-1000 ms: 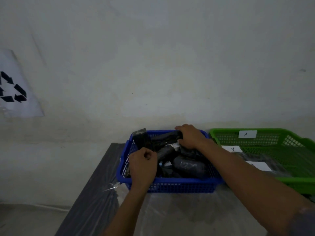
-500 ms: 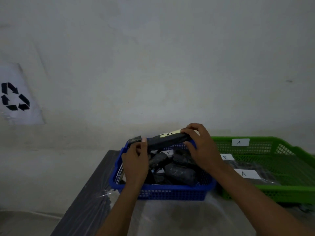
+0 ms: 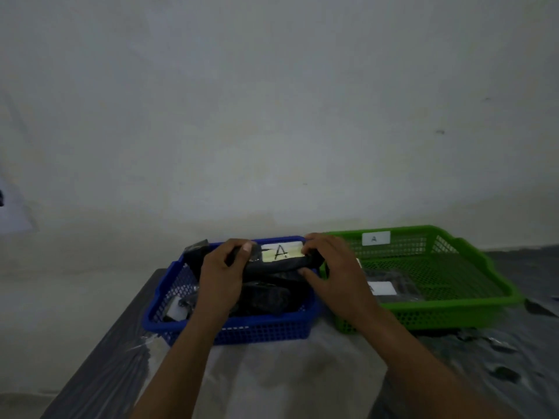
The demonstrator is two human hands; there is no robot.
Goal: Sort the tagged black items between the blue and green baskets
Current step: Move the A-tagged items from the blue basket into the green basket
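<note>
A long black item (image 3: 276,265) with a pale tag marked A (image 3: 282,252) is held level above the blue basket (image 3: 242,329). My left hand (image 3: 222,275) grips its left end and my right hand (image 3: 331,269) grips its right end. Under it, several more black wrapped items (image 3: 266,299) lie in the blue basket, one with a white tag (image 3: 176,309). The green basket (image 3: 447,309) stands just to the right, with an A label (image 3: 375,238) on its back wall and a flat black item with a white tag (image 3: 382,288) inside.
Both baskets stand on a dark table covered with clear plastic sheet (image 3: 290,376), close to a pale wall (image 3: 272,116). The table's left edge (image 3: 99,352) runs diagonally down to the floor side. A sheet of paper (image 3: 12,213) hangs on the wall at far left.
Both hands have lifted the long black item out of the blue basket and turned it so its A tag faces me. The view has shifted left to right, pushing the wall sign off frame.
</note>
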